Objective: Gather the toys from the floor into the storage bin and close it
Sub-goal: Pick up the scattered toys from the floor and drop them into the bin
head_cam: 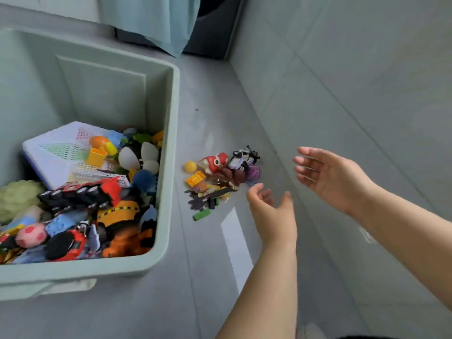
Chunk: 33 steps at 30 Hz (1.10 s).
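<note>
Mint storage bin (pixel 171 143) holds mixed toys (pixel 80 204); small toy pile (pixel 220 177) at its 3 o'clock; left hand (pixel 271 214), right hand (pixel 337 182) spread, empty.

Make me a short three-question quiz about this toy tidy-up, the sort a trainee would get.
1. Fill in: the left hand and the right hand both hold ____.
2. True or false: the storage bin is closed.
3. Where is the yellow ball? A in the bin; B on the floor beside the bin; C in the right hand.

Key: 1 nothing; 2 false, its top is open and toys show inside; 3 B.
</note>
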Motion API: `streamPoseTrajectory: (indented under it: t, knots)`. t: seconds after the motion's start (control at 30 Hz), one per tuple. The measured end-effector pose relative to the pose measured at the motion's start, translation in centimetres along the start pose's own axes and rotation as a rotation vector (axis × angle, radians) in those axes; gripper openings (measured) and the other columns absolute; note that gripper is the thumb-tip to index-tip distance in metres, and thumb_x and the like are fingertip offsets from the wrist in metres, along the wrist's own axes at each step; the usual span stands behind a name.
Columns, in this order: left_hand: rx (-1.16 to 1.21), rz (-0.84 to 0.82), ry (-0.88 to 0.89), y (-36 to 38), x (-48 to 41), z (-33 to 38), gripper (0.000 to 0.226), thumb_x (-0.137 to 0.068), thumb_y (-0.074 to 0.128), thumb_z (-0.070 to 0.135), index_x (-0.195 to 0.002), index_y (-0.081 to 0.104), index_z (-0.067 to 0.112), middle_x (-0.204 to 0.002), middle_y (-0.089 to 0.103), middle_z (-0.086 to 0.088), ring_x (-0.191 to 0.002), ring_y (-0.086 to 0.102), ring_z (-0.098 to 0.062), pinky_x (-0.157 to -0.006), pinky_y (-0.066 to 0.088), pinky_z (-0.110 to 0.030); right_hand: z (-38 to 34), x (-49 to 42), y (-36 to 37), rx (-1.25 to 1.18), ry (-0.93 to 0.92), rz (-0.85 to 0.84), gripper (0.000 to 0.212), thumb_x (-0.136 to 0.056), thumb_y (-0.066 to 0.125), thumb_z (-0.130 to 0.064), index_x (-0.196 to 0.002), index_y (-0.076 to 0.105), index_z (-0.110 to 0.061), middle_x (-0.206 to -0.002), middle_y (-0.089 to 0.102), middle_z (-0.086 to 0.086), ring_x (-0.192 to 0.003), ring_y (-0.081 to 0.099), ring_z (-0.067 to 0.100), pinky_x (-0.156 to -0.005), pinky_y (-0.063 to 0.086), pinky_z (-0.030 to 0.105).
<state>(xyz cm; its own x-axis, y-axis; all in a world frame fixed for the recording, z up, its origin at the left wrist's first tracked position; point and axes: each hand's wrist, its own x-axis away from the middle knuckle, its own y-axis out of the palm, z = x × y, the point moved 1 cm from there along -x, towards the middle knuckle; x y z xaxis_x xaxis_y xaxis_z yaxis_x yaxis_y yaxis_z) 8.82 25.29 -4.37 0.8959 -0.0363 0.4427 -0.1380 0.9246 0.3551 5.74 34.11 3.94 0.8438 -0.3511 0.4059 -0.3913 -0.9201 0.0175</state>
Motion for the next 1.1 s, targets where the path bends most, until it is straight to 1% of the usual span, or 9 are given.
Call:
streamPoseTrajectory:
  t: [0.1,0.23,0.37,0.47,0.6,0.7,0.83,1.0,1.1]
  knots:
    - [-0.051,-0.063,-0.091,-1.0,0.2,-1.8,0.048,-0.085,0.066,0.017,-0.124,0.039,0.02,-0.104,0.053,0.007,-0.091,0.056,-0.009,-0.068,0.04,-0.014,0.8,1.1,-3.0,0.133,0.032,0.039,0.011,-0.092,0.048,-0.012,-0.093,0.058,-0.015,-0.076,0.06,0.002,-0.066,0.056,0.013,-0.069,0.046,0.022]
    - [-0.083,-0.075,-0.13,-2.5,-2.9,-3.4,0.051,-0.084,0.067,0.017,-0.126,0.038,0.018,-0.101,0.056,0.004,-0.077,0.052,0.002,-0.055,0.039,-0.004,3.1,-0.6,-4.7,0.315,0.044,-0.021,0.014,-0.09,0.053,-0.005,-0.095,0.056,-0.019,-0.082,0.057,0.001,-0.07,0.053,0.013,-0.071,0.044,0.024]
    - [-0.069,-0.021,-0.113,-3.4,-6.6,-4.5,0.054,-0.084,0.068,0.018,-0.128,0.038,0.021,-0.1,0.058,0.005,-0.078,0.055,-0.004,-0.063,0.041,-0.013,5.8,-5.9,-4.6,0.61,0.016,-0.176,0.021,-0.087,0.059,-0.007,-0.103,0.056,-0.021,-0.088,0.054,-0.002,-0.077,0.053,0.011,-0.071,0.047,0.023]
    - [-0.095,0.017,-0.118,-3.7,-9.3,-5.2,0.055,-0.084,0.068,0.019,-0.127,0.035,0.029,-0.099,0.059,0.01,-0.08,0.054,0.005,-0.062,0.038,-0.008,8.5,-12.0,-3.3,0.914,-0.091,-0.272,0.033,-0.085,0.064,-0.014,-0.115,0.053,-0.022,-0.106,0.051,0.002,-0.084,0.053,0.015,-0.076,0.045,0.024]
    - [-0.132,0.047,-0.083,-4.5,-13.0,-6.4,0.062,-0.082,0.069,0.014,-0.132,0.036,0.029,-0.104,0.06,0.006,-0.083,0.057,0.007,-0.073,0.042,-0.014,12.4,-20.5,-0.7,1.221,-0.274,-0.346,0.056,-0.085,0.063,-0.025,-0.135,0.038,-0.021,-0.128,0.048,0.01,-0.113,0.051,0.024,-0.092,0.04,0.029]
    - [-0.142,0.08,-0.066,-5.0,-15.3,-7.0,0.058,-0.081,0.069,0.011,-0.124,0.037,0.033,-0.11,0.058,0.004,-0.082,0.057,0.011,-0.079,0.047,-0.017,15.2,-24.2,0.6,1.262,-0.292,-0.313,0.05,-0.087,0.06,-0.03,-0.131,0.041,-0.021,-0.118,0.055,0.013,-0.104,0.055,0.029,-0.073,0.036,0.028]
    - [-0.146,0.099,-0.09,-4.8,-16.6,-8.0,0.06,-0.081,0.069,0.012,-0.126,0.037,0.034,-0.125,0.052,0.0,-0.095,0.052,0.009,-0.102,0.044,-0.039,17.0,-25.3,0.4,1.199,-0.36,-0.329,0.037,-0.086,0.061,-0.027,-0.12,0.049,-0.018,-0.104,0.065,0.007,-0.094,0.059,0.03,-0.066,0.035,0.029]
    - [-0.019,0.092,-0.084,-3.9,-16.6,-8.7,0.074,-0.077,0.074,0.019,-0.134,0.031,0.039,-0.123,0.048,0.006,-0.086,0.061,0.013,-0.09,0.049,-0.038,14.8,-20.5,-1.7,1.032,-0.464,-0.27,0.03,-0.082,0.067,-0.033,-0.106,0.054,-0.021,-0.085,0.069,0.0,-0.076,0.064,0.021,-0.07,0.051,0.034]
    - [0.083,0.065,-0.017,-3.4,-16.3,-9.3,0.075,-0.067,0.082,0.021,-0.128,0.04,0.033,-0.117,0.063,0.005,-0.096,0.067,-0.007,-0.083,0.054,-0.038,14.5,-16.3,-1.9,0.993,-0.53,-0.465,0.028,-0.079,0.07,-0.03,-0.102,0.056,-0.023,-0.085,0.066,-0.004,-0.075,0.061,0.013,-0.072,0.051,0.033]
